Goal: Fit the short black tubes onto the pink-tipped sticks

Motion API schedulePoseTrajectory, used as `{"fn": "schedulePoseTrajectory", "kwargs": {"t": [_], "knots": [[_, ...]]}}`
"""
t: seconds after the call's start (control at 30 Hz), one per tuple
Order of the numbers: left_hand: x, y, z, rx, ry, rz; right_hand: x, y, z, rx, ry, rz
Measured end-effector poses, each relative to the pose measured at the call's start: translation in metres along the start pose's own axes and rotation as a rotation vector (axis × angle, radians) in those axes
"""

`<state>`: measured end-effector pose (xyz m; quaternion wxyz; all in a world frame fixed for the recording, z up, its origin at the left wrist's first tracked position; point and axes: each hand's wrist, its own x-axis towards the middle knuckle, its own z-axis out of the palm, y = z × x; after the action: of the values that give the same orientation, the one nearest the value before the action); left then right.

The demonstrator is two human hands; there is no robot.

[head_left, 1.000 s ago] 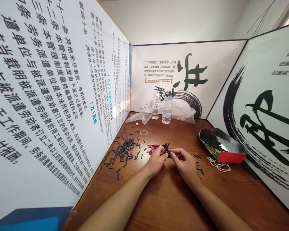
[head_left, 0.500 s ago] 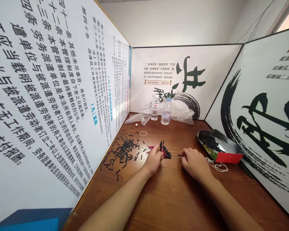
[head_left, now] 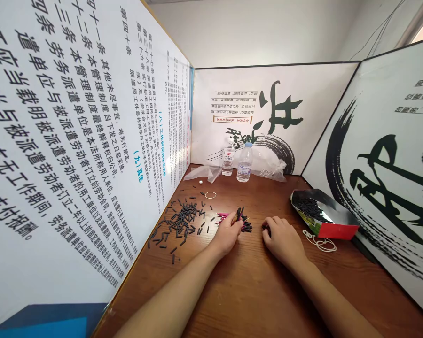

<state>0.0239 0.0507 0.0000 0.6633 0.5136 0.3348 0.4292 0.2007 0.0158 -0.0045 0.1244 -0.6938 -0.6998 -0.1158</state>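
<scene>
My left hand (head_left: 229, 232) is closed around a small bunch of thin sticks with black ends (head_left: 238, 214), beside a pile of pink-and-black sticks (head_left: 247, 226) on the brown table. To its right, my right hand (head_left: 281, 237) rests on the tabletop with curled fingers; a small dark piece shows at its fingertips, mostly hidden. Many short black pieces (head_left: 185, 218) lie scattered left of my left hand. More black pieces (head_left: 306, 206) fill part of an open foil bag with a red flap (head_left: 338, 231) at the right.
Two water bottles (head_left: 244, 163) and crumpled clear plastic bags (head_left: 271, 166) stand and lie at the back. A rubber band (head_left: 210, 195) is behind the scattered pieces, and white bands (head_left: 320, 243) lie near the foil bag. Printed panels (head_left: 246, 112) enclose the table.
My right hand's fingers have curled in, and the dark piece that stuck out left of them is now mostly hidden. The view has shifted slightly.
</scene>
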Motion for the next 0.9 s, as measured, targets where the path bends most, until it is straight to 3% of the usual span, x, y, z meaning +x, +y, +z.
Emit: {"fn": "schedulePoseTrajectory", "kwargs": {"t": [0.33, 0.43, 0.57, 0.73, 0.9], "knots": [[-0.002, 0.003, 0.0, 0.026, 0.003, -0.016, 0.002, 0.004, 0.009, 0.147, 0.023, -0.01], [-0.002, 0.002, 0.0, 0.014, 0.007, -0.021, 0.002, 0.002, 0.008, 0.263, 0.103, -0.026], [-0.001, 0.001, -0.001, -0.018, -0.008, -0.027, 0.002, -0.012, 0.004, 0.617, 0.268, -0.027], [-0.001, 0.001, -0.001, -0.02, -0.021, -0.018, 0.001, -0.039, 0.007, 1.243, 0.25, 0.239], [-0.001, -0.001, -0.001, 0.029, 0.001, -0.007, 0.001, -0.047, 0.008, 1.44, 0.254, 0.361]]}}
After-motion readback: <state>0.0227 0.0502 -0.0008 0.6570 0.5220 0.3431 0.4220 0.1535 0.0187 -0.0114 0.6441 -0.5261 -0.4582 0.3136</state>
